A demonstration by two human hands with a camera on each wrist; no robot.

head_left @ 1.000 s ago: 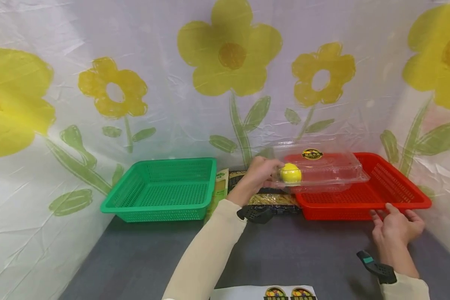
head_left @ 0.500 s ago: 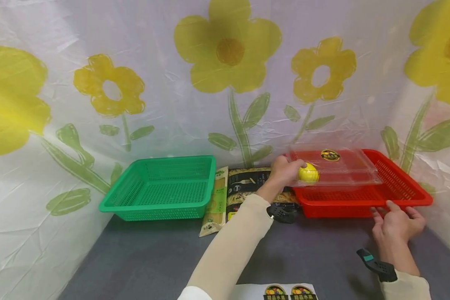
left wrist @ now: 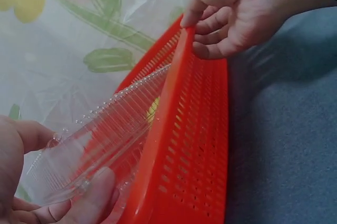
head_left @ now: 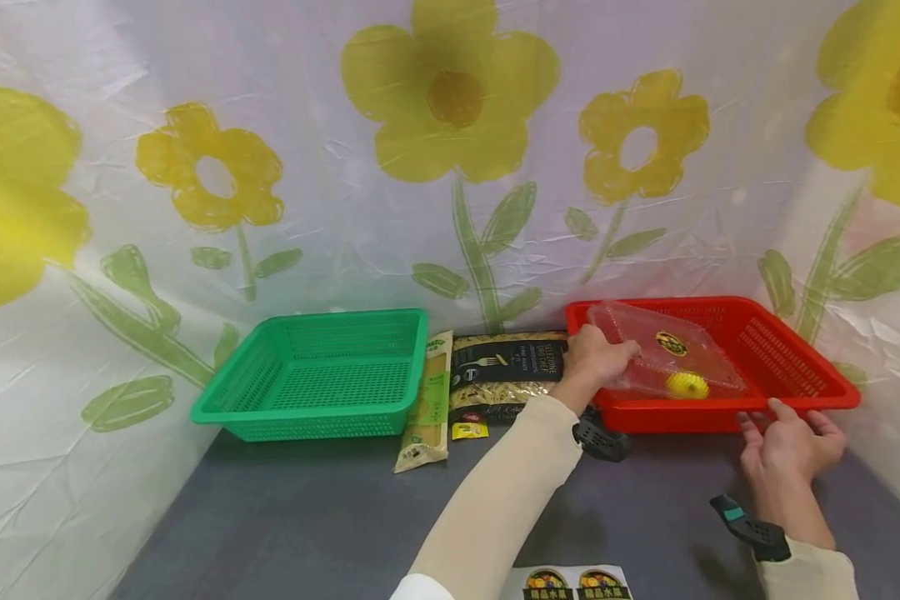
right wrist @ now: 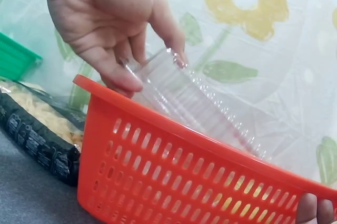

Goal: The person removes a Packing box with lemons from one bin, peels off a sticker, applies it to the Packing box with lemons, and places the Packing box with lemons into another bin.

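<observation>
My left hand [head_left: 598,357] pinches the left end of a clear plastic clamshell box [head_left: 645,342], which slants down into the red basket [head_left: 727,405]. A round gold label sits on the box lid, and a yellow fruit [head_left: 687,385] shows through the plastic at its low end. In the left wrist view, thumb and fingers grip the ridged end of the box [left wrist: 113,124]. At the basket's front right, my right hand [head_left: 789,446] holds the rim, thumb on top and the other fingers under it, as the left wrist view also shows.
A green basket [head_left: 309,412] stands at the left. Between the baskets lie a long green-and-tan packet [head_left: 427,400], a black pasta bag [head_left: 506,362] and a small yellow packet [head_left: 469,430]. A sheet of round labels [head_left: 570,583] lies at the near edge. A flowered curtain hangs behind.
My left hand has moved right and lowered the box from above the red basket into it. The box has tilted, and the fruit has shifted to its right end. My right hand stays at the rim.
</observation>
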